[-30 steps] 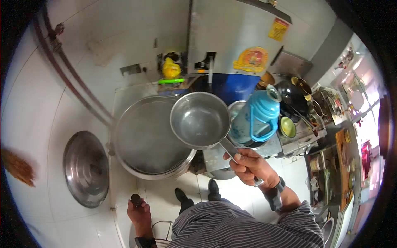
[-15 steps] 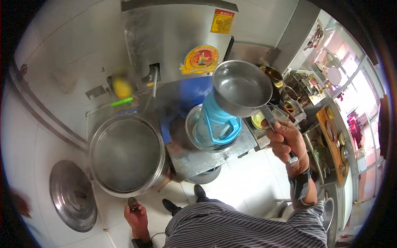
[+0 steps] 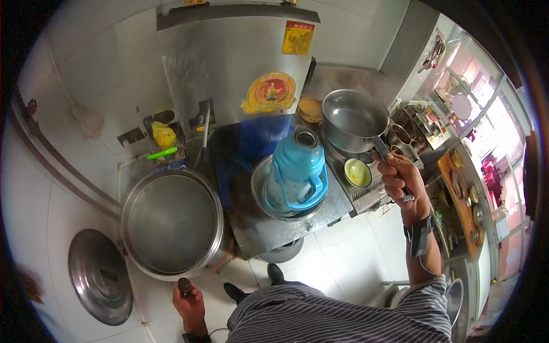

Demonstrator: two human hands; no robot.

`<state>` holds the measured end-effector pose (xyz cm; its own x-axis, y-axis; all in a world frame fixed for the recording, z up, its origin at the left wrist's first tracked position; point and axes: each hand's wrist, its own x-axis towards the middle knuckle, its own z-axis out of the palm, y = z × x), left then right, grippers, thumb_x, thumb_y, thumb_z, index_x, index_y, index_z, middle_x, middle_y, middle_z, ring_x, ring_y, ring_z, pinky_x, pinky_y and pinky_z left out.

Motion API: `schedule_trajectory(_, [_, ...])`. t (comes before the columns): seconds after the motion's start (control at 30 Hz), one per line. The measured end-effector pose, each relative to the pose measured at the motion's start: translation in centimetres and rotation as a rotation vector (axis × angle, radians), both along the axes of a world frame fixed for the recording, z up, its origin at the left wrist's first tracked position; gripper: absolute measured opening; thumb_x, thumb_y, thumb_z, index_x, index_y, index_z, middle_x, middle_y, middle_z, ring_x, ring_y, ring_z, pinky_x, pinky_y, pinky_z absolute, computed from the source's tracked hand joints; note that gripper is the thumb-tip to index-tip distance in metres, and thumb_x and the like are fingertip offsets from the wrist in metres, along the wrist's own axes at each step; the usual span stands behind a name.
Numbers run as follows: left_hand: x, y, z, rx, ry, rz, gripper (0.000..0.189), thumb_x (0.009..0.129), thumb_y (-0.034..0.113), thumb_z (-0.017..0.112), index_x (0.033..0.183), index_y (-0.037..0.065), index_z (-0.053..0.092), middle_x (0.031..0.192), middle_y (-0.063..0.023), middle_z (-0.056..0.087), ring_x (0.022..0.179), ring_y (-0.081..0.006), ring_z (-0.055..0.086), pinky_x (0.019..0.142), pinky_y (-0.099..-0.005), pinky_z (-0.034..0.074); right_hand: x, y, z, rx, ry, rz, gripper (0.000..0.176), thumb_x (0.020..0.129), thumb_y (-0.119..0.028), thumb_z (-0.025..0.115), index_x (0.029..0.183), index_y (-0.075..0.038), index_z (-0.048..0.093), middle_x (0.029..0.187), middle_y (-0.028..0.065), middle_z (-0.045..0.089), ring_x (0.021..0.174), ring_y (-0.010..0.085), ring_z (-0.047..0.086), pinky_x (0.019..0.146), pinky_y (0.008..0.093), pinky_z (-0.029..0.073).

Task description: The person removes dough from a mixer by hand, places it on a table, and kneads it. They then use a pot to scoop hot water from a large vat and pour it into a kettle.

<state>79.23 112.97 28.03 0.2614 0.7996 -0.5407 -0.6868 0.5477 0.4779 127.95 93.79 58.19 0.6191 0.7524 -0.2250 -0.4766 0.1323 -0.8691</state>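
Observation:
My right hand (image 3: pixel 401 182) grips the handle of a steel saucepan (image 3: pixel 353 120), held in the air to the right of a blue thermos jug (image 3: pixel 297 168) that stands in a steel bowl (image 3: pixel 264 188). The pan looks empty. My left hand (image 3: pixel 189 298) is low near the floor, closed around a small dark knob (image 3: pixel 184 284) in front of a big steel pot (image 3: pixel 171 223) full of water.
The pot's lid (image 3: pixel 100 277) leans on the tiled wall at lower left. A steel boiler (image 3: pixel 240 63) with stickers rises behind. A small green bowl (image 3: pixel 358 172) sits on the counter, and a crowded shelf (image 3: pixel 423 123) runs along the right.
My right hand has swung the saucepan from over the big pot rightward, past the blue thermos, and lowered it a little. My left hand has stayed on the knob.

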Motion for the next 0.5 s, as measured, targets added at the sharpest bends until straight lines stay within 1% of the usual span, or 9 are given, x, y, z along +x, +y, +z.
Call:
schedule_trajectory(0.17, [0.19, -0.39, 0.16, -0.050, 0.036, 0.034, 0.030, 0.096, 0.035, 0.045, 0.099, 0.008, 0.056, 0.077, -0.0089, 0.060, 0.056, -0.0173, 0.053, 0.045, -0.0291, 0.042, 0.52, 0.24, -0.18, -0.004, -0.009, -0.003, 0.026, 0.098, -0.013, 0.041, 0.110, 0.008, 0.052, 0.064, -0.0030, 0.039, 0.038, 0.0009, 0.033, 0.027, 0.0162, 0.032])
schedule_trajectory(0.23, [0.02, -0.42, -0.01, -0.083, 0.000, 0.038, 0.033, 0.096, 0.032, 0.042, 0.095, 0.003, 0.057, 0.077, -0.0106, 0.059, 0.059, -0.0181, 0.052, 0.047, -0.0288, 0.040, 0.66, 0.30, -0.31, -0.004, -0.005, 0.040, 0.025, 0.097, -0.014, 0.044, 0.109, 0.007, 0.051, 0.064, -0.0029, 0.042, 0.040, 0.0009, 0.033, 0.029, 0.0162, 0.030])
schedule_trajectory(0.37, [0.06, -0.64, 0.23, -0.091, -0.032, 0.036, 0.034, 0.096, 0.033, 0.042, 0.095, 0.003, 0.057, 0.077, -0.0107, 0.059, 0.059, -0.0183, 0.052, 0.047, -0.0289, 0.040, 0.62, 0.49, -0.51, -0.014, -0.014, 0.031, 0.024, 0.097, -0.013, 0.045, 0.109, 0.007, 0.051, 0.064, -0.0030, 0.043, 0.040, 0.0009, 0.033, 0.029, 0.0161, 0.031])
schedule_trajectory(0.43, [-0.16, -0.72, -0.23, -0.093, -0.033, 0.037, 0.029, 0.095, 0.034, 0.045, 0.099, 0.008, 0.058, 0.078, -0.0081, 0.061, 0.059, -0.0180, 0.054, 0.047, -0.0300, 0.043, 0.90, 0.42, -0.77, -0.039, -0.030, 0.041, 0.024, 0.097, -0.013, 0.044, 0.109, 0.007, 0.051, 0.063, -0.0038, 0.040, 0.040, 0.0008, 0.032, 0.029, 0.0163, 0.028])
schedule_trajectory(0.47, [0.00, -0.82, 0.04, -0.092, -0.032, 0.037, 0.029, 0.095, 0.034, 0.045, 0.099, 0.008, 0.058, 0.078, -0.0081, 0.061, 0.059, -0.0180, 0.054, 0.047, -0.0300, 0.043, 0.81, 0.44, -0.76, -0.038, -0.029, 0.042, 0.024, 0.097, -0.013, 0.044, 0.109, 0.007, 0.051, 0.063, -0.0038, 0.040, 0.040, 0.0008, 0.032, 0.029, 0.0163, 0.028])
schedule_trajectory(0.5, [0.28, -0.99, 0.47, -0.083, -0.027, 0.045, 0.032, 0.096, 0.033, 0.043, 0.097, 0.005, 0.057, 0.077, -0.0094, 0.060, 0.059, -0.0181, 0.053, 0.047, -0.0296, 0.042, 0.64, 0.47, -0.71, -0.034, -0.029, 0.048, 0.024, 0.097, -0.013, 0.044, 0.108, 0.007, 0.051, 0.063, -0.0043, 0.039, 0.040, 0.0007, 0.031, 0.029, 0.0165, 0.027])
